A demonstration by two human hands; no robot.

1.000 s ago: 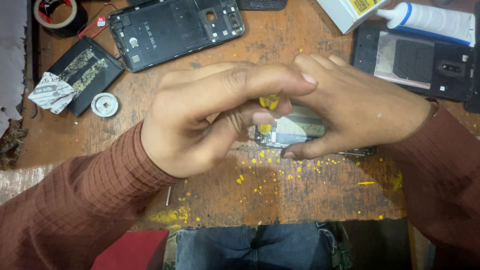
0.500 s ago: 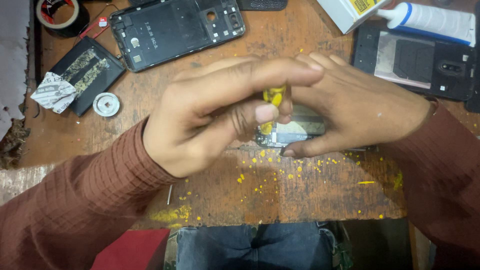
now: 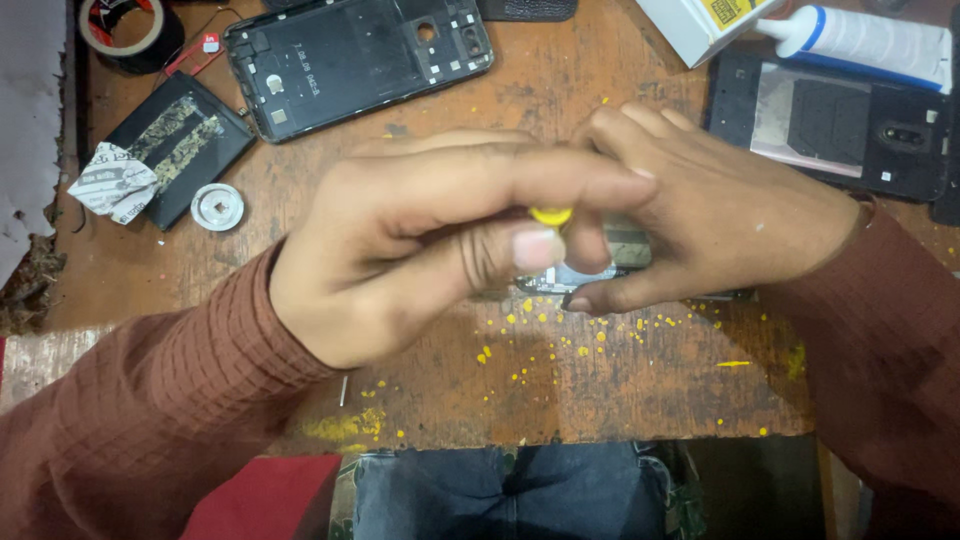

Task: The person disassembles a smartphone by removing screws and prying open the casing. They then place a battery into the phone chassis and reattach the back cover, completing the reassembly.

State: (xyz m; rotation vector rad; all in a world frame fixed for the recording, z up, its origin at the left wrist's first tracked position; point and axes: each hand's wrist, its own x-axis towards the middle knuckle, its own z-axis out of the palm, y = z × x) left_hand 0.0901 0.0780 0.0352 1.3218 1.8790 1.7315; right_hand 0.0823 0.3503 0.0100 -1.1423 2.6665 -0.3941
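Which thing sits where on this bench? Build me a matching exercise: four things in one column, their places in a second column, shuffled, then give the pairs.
Things
1. small yellow piece
2. roll of tape
3. white tube with blue collar
4. round metal disc

Places
A. top right corner of the wooden table
B. beside the black battery, left of the left hand
C. pinched at the fingertips where the left hand and right hand meet
D. top left corner of the table

Pairs: 1-C, 2-D, 3-A, 4-B
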